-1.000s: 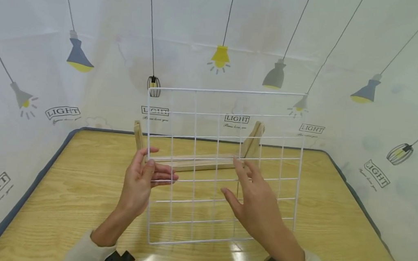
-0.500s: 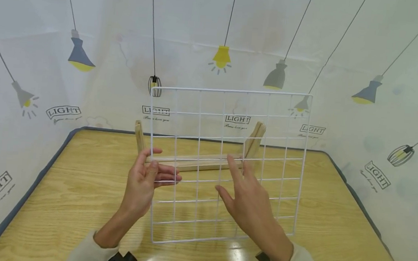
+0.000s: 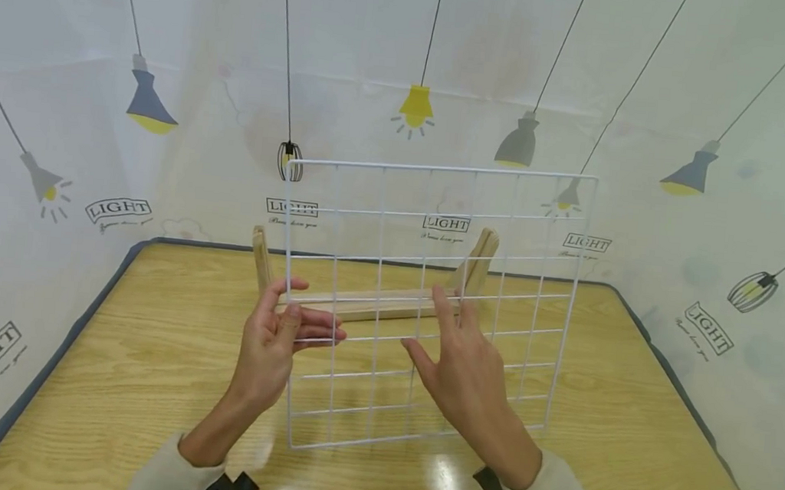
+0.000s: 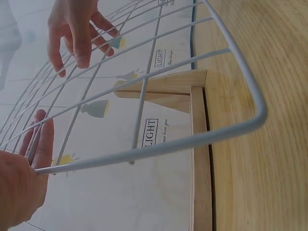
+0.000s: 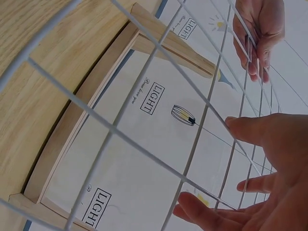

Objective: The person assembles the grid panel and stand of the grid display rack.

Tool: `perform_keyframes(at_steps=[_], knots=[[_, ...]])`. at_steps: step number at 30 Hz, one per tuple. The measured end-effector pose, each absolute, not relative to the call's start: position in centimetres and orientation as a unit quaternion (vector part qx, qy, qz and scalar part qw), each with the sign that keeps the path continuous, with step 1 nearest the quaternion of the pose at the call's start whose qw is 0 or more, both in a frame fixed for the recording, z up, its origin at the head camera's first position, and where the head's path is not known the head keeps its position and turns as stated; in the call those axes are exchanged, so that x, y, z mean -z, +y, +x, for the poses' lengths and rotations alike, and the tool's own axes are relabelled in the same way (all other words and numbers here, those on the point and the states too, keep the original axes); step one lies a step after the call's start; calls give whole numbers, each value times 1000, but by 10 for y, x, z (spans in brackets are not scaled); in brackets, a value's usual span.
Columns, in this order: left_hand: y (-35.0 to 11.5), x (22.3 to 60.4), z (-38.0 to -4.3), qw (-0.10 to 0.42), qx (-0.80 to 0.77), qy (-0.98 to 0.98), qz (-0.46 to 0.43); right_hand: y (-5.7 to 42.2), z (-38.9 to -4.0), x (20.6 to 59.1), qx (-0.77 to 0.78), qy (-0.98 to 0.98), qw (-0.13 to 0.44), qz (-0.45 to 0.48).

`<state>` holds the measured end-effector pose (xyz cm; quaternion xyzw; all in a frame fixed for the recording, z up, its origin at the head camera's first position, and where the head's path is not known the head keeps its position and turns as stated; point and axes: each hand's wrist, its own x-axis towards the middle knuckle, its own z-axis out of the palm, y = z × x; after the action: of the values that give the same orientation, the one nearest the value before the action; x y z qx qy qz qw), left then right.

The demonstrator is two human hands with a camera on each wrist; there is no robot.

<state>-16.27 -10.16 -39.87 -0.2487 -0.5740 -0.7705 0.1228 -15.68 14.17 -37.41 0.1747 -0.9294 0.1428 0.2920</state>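
A white wire grid panel [image 3: 424, 257] is held up at a steep tilt in the head view. My left hand [image 3: 266, 350] grips its left edge, thumb on the near side and fingers reaching through behind the wires. My right hand [image 3: 468, 374] lies against the right half of the grid, fingers spread and mostly straight. In the right wrist view the right hand [image 5: 284, 183] is close to the wires; firm contact is hard to judge. Behind the grid, a light wooden stand [image 3: 394, 313] with two raised ends sits on the table, partly covered by wires and hands.
The wood-grain table [image 3: 135, 348] has a dark edge along its back and sides. A pale backdrop printed with lamps [image 3: 417, 108] rises behind and on both sides.
The grid has shifted a little to the right, and its bottom edge has risen slightly. My left hand moved right with it, while the right hand slid slightly left across the wires.
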Motion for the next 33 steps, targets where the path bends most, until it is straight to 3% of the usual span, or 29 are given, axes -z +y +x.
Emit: perform_keyframes(at_steps=[15,33], knots=[[-98,397,-163,134,759,-577,-271,141,-161,377,-157,-920,327,150],[-100,398,-166,128,756,-574,-287,141,-164,379,-170,-917,330,146]])
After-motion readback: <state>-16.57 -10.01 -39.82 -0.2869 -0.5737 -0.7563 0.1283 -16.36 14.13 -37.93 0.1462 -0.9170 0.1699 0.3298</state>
